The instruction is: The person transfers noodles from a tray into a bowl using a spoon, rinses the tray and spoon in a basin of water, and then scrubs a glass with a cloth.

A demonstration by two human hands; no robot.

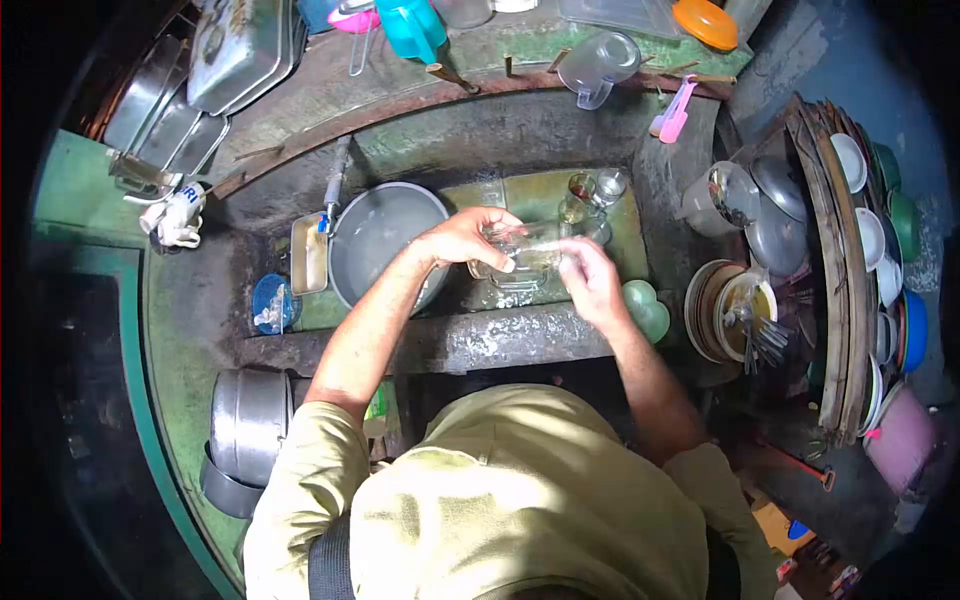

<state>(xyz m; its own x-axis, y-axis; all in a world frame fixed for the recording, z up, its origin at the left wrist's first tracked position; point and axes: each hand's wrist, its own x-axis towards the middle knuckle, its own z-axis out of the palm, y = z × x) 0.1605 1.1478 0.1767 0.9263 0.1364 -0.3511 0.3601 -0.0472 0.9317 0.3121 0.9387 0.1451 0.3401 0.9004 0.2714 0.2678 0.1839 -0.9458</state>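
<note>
Between my two hands, over the sink floor, a clear glass (535, 250) lies on its side. My left hand (465, 240) is closed round its left end, thumb along the near side. At the other end, my right hand (592, 280) has its fingers against the glass; part of them is hidden. Several drinking glasses (608, 188) stand just beyond my right hand. A large grey basin (385, 240) of cloudy water sits under my left forearm. Pale green bowls (648, 312) lie to the right of my right wrist.
A tap (328, 215) with a blue part stands left of the basin, near a rectangular container (309, 255) and a small blue basket (273, 303). Stacked plates (705, 310) and spoons (765, 345) are at right, below a wooden rack (830, 270). A clear jug (600, 65) hangs on the back ledge.
</note>
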